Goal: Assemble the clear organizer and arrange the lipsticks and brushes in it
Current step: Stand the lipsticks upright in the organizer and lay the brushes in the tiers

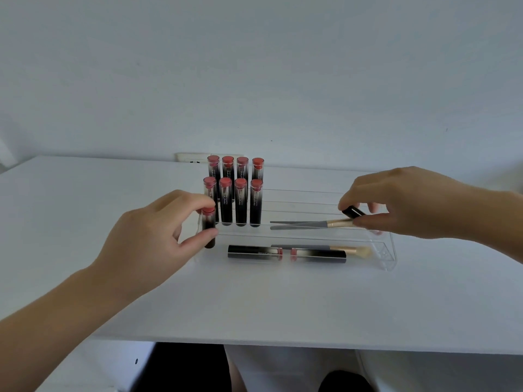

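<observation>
**Seating a lipstick, front row left**

Worktop, centre frame: clear organizer. Left hand grip clamped on upright lipstick; keep it vertical, lower straight in. Right hand pinches a black cap-like piece. Count: 11 lipsticks, 8 standing behind, 2 lying, 1 held; 3 brushes, lying.

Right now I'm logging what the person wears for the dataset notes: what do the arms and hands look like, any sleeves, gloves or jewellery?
Both arms are bare as far as the frame shows: no sleeves, no gloves. The left hand and right hand show no rings, and neither wrist carries a watch or bracelet. The fingers are bare too, with short nails and no visible polish.
</observation>
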The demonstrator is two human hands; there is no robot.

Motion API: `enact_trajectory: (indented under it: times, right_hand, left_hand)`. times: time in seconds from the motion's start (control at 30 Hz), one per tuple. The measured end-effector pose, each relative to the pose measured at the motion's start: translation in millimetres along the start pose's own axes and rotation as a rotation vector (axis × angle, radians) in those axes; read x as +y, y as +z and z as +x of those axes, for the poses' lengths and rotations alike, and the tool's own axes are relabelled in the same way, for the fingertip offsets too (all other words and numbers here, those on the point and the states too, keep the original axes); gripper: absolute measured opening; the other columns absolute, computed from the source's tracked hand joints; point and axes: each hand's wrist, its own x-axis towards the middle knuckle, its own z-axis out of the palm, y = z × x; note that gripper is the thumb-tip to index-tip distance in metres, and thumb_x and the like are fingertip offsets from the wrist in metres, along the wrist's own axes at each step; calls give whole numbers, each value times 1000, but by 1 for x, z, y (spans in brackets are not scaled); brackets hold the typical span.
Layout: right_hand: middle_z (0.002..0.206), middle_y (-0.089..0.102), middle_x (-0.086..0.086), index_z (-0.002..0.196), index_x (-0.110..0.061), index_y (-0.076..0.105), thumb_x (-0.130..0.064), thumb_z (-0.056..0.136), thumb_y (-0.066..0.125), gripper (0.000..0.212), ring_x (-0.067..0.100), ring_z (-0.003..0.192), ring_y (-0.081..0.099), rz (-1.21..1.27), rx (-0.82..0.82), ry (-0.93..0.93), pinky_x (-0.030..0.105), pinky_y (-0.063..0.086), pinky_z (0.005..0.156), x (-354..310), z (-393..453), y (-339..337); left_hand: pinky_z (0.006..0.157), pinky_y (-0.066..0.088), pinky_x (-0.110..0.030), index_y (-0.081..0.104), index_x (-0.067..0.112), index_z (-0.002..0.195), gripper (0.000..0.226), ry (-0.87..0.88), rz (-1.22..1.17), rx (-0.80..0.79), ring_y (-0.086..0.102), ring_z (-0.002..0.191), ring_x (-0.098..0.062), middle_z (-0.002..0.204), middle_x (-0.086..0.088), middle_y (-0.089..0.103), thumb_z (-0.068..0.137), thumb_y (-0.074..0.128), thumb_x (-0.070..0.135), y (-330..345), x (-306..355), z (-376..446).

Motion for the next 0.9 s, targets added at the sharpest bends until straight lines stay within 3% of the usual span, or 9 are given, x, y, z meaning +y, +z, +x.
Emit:
enact_trajectory:
  times: [0.13,0.27,0.43,0.57,0.63,0.7,0.77,0.8,0.9]
  right_hand:
    - [92,59,-27,97,-49,60,-37,89,63,14,-3,83,59,139,85,37,29,51,66,-3,-3,2]
    - [87,60,-25,112,-37,68,-36,85,62,27,7,86,61,282,287,57,7,41,65,-6,-5,1]
    - [84,71,-16,88,-40,67,-38,78,75,13,7,75,67,635,488,175,9,48,65,-18,-4,-2]
    - [75,75,9,85,-18,66,-26,82,77,14,27,64,72,1056,460,250,30,61,63,-31,2,1]
    - [76,75,18,83,-10,64,-15,84,78,15,32,65,73,1264,428,294,32,60,61,-37,4,5]
    - [79,74,23,80,-8,61,-11,80,80,19,33,65,72,1464,362,359,32,59,60,-44,8,10]
    - [81,73,26,77,-9,58,-15,71,80,24,32,63,71,1645,288,416,33,58,59,-50,12,17]
    - [81,72,25,77,-9,58,-18,69,78,23,31,62,70,1723,258,439,33,58,57,-54,13,20]
    - [78,70,20,87,-4,64,-22,73,70,24,26,58,67,1905,171,484,32,56,54,-66,18,32]
  left_hand:
    - [47,44,-27,64,26,112,34,-14,-47,19,48,49,-14,82,35,44,83,68,43,6,3,-1]
    - [50,34,-17,68,26,112,34,-13,-48,-6,41,53,-15,91,39,45,84,65,45,10,2,0]
    - [52,32,-15,68,24,112,38,-19,-23,-14,42,49,-10,92,39,45,85,61,51,12,-2,1]
    - [51,36,-16,68,26,114,38,-35,-15,-1,47,55,-17,89,44,48,81,72,45,13,-4,-3]
    - [51,42,-21,65,35,116,36,-78,-43,7,53,60,-17,76,28,55,82,70,47,14,-4,-7]
    - [52,50,-30,60,42,117,35,-125,-79,17,58,53,-16,55,5,47,82,61,49,13,-4,-9]
    - [53,52,-35,59,42,117,36,-148,-94,32,60,51,-22,50,3,44,81,62,46,12,-4,-10]
    - [53,52,-34,60,41,115,34,-149,-94,32,59,51,-22,55,6,50,82,67,42,12,-4,-9]
    - [54,48,-28,67,29,112,37,-129,-79,34,62,55,-25,82,44,54,80,84,26,12,0,-8]
